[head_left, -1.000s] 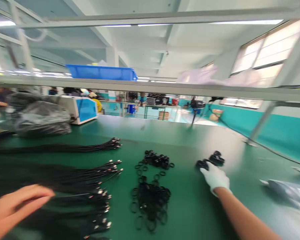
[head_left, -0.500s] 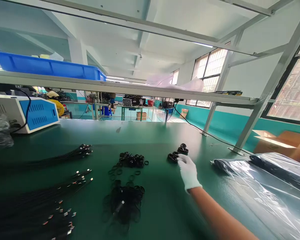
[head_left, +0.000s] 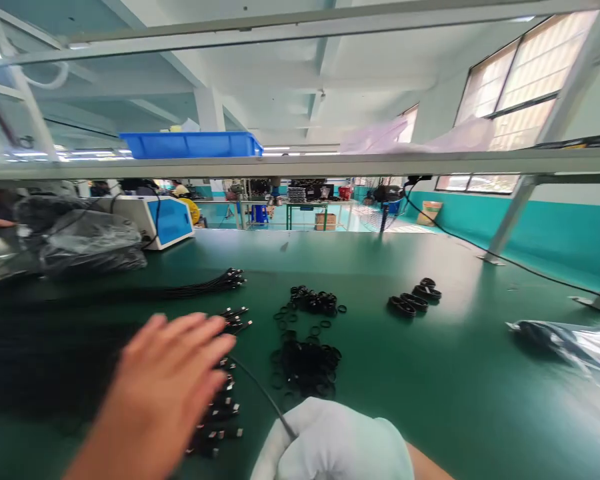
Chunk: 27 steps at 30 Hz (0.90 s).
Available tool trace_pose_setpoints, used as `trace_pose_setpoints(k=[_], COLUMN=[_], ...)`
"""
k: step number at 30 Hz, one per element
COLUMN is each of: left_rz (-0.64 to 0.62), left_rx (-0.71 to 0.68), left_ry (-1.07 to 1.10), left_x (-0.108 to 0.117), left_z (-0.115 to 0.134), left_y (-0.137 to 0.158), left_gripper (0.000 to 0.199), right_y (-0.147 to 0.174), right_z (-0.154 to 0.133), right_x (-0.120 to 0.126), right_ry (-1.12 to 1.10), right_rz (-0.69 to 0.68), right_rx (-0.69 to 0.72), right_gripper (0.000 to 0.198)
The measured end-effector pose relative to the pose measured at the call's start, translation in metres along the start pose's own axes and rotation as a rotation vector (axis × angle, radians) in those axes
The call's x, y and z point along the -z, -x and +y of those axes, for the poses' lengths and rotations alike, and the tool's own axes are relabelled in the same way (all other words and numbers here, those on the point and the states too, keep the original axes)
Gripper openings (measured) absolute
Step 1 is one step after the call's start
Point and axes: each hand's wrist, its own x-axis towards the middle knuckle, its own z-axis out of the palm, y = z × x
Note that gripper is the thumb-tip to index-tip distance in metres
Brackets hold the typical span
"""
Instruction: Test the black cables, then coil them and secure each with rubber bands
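On the green table (head_left: 460, 373), the bare left hand (head_left: 167, 380) spreads its fingers, left of the gloved right hand (head_left: 337, 440). That hand has left the black coils (head_left: 414, 303), past it to the right, and now grips one thin cable (head_left: 267, 392) that pokes out to its left, so the work seems to be on this cable

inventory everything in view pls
loose cables: many, black, table's left
rings: many, black, two central heaps
coils: about four, black, right
held cable: one, dark, in right hand
table: one, green, foreground
machine: one, blue, white, back left
plastic wrapping: unclear count, grey, left
tray: one, blue, on shelf
shelf: one, pale, above table
wrapped package: one, dark, right
windows: several, bright, right
left hand: one, bare, open by loose cables
right hand: one, gloved white, gripping held cable
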Motion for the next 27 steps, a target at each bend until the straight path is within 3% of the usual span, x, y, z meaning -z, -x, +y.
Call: trace_pose_setpoints(k=[3, 5, 7, 10, 13, 21, 24, 27], left_rz=[-0.393, -0.550, -0.611, -0.634, -0.625, -0.470, -0.422, -0.400], left_rx=[-0.051, -0.002, 0.031, 0.034, 0.017, 0.057, 0.095, 0.121], left_ry=[0.322, 0.411, 0.474, 0.596, 0.702, 0.788, 0.653, 0.272], left_x=[-0.004, -0.008, -0.011, -0.014, -0.018, -0.040, -0.052, -0.063], left_z=[0.042, 0.053, 0.052, 0.045, 0.044, 0.050, 0.049, 0.042], left_y=[-0.013, -0.022, -0.028, -0.032, -0.033, -0.029, -0.015, 0.016], left_gripper=[0.013, 0.015, 0.015, 0.015, 0.017, 0.015, 0.023, 0.030], right_y=[-0.018, -0.025, -0.028, -0.027, -0.022, -0.017, -0.010, 0.006], right_z=[0.010, 0.015, 0.020, 0.022, 0.020, 0.023, 0.014, -0.009], right_x=[-0.005, -0.007, -0.009, -0.010, -0.013, -0.014, -0.011, 0.000], right_ry=[-0.207, -0.324, -0.400, -0.434, -0.399, -0.382, -0.387, -0.467], right_rz=[-0.125, -0.213, -0.274, -0.320, -0.237, -0.167, -0.151, -0.149], right_rx=[0.025, 0.023, 0.004, -0.039, 0.013, 0.103, 0.201, 0.410], right_gripper=[0.029, 0.033, 0.039, 0.046, 0.046, 0.038, 0.039, 0.040])
